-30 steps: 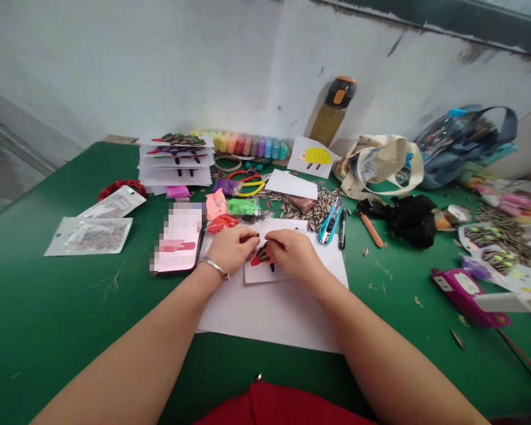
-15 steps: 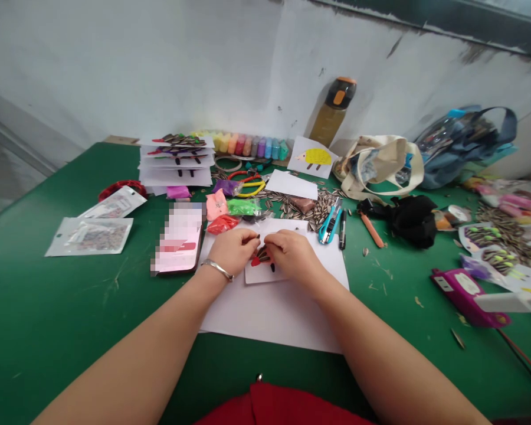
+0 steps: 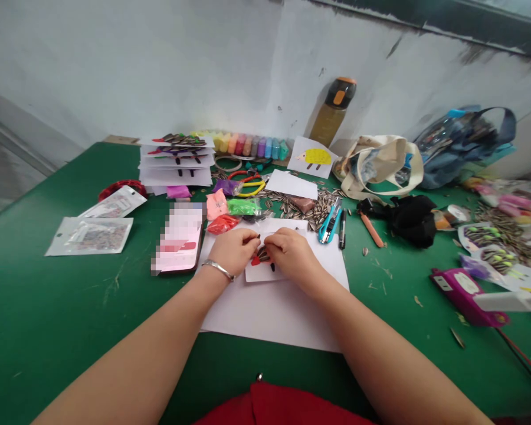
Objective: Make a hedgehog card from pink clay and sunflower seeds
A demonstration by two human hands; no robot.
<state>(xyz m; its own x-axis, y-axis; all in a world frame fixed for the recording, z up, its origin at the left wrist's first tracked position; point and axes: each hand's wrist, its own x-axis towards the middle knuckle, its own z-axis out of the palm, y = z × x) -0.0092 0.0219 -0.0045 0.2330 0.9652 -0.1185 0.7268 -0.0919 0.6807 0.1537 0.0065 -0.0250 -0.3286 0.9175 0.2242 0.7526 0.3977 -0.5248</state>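
Note:
A small white card [image 3: 265,275] with a red shape, striped seeds [image 3: 262,254] and black marks lies on white paper [image 3: 274,313]. Over the card's left side is my left hand [image 3: 232,254], its fingers pinched around a tiny dark piece too small to name. My right hand [image 3: 294,257] is closed over the card's right side, fingertips by the seeds; whatever it may hold is hidden. The two hands nearly meet at the fingertips. Just beyond them are red [image 3: 222,224] and green [image 3: 243,207] clay packets.
A phone [image 3: 181,239] and seed packets [image 3: 97,236] lie left. Stacked cards [image 3: 176,165], clay colours [image 3: 248,146] and a bottle [image 3: 331,112] stand at the back. Right of the paper are a blue cutter [image 3: 330,223], black marker [image 3: 343,229] and magenta glue gun [image 3: 469,297].

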